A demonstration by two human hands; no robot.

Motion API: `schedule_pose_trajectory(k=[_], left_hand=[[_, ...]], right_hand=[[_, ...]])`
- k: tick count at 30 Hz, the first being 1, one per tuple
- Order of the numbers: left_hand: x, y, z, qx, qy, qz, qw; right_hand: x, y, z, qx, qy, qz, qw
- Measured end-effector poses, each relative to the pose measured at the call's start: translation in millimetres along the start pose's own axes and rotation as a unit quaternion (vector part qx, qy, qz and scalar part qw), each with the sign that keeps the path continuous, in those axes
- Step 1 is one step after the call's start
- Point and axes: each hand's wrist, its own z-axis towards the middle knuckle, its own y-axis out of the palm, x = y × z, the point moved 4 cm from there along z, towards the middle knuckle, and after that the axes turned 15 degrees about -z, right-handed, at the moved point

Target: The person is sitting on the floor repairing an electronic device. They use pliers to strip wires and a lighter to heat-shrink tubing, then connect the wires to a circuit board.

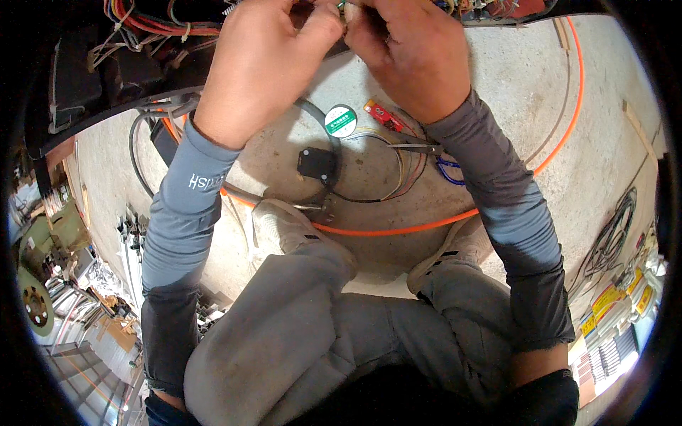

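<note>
My left hand (266,60) and my right hand (419,57) meet at the upper edge, beside a dark housing (177,67) full of wiring. Thumbs and fingers are closed and close together. A tiny greenish bit shows between them, too small to name, and the fingertips are partly cut off by the picture's edge. A bundle of red, orange and white wires (167,27) runs out to the left of my left hand. Below my hands, on the floor, lie a round roll with a green and white label (341,121) and a red and yellow item (383,116).
Blue-handled scissors (450,170) lie by my right forearm. A black box (317,165), dark cable and thin loose wires rest on the concrete floor (511,78). An orange hose (398,232) curves in front of my shoes (288,226). Coiled black cable (614,231) lies far right.
</note>
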Motion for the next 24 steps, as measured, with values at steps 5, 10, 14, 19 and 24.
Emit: schedule_pose_trajectory(k=[5, 10, 14, 19, 24], left_hand=[[-16.8, -6.8, -0.1, -0.025, 0.092, 0.023, 0.995], [-13.7, -7.2, -0.4, -0.01, 0.145, 0.13, 0.981], [2.4, -2.1, -4.3, -0.012, 0.113, 0.147, 0.983], [-12.9, -9.7, -1.2, -0.032, 0.206, 0.138, 0.968], [4.7, -3.0, -7.1, -0.027, 0.089, 0.117, 0.989]], right_hand=[[-0.7, -2.3, -0.2, -0.002, -0.013, 0.013, 1.0], [-1.6, 0.1, -1.3, -0.023, 0.005, -0.02, 1.0], [0.5, 1.5, -4.1, -0.015, 0.012, -0.018, 1.0], [1.1, -2.5, -3.3, -0.04, 0.022, -0.01, 0.999], [0.7, -6.6, -1.4, -0.052, 0.022, -0.002, 0.998]])
